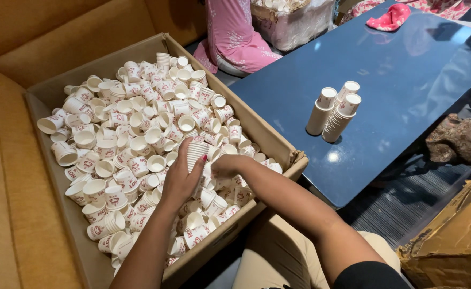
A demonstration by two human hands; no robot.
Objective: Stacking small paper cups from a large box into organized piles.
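Observation:
A large cardboard box lies in front of me, filled with several loose small white paper cups with red print. My left hand grips a short nested stack of cups over the box's near right part. Just to its right, my right hand reaches down among the loose cups with curled fingers; what it holds is hidden. On the dark blue table to the right stand three leaning stacks of nested cups.
A person in pink clothing sits beyond the box, next to a plastic-wrapped bundle. A pink cloth lies on the table's far end. Crumpled brown cardboard sits at lower right. Brown upholstery borders the box on the left.

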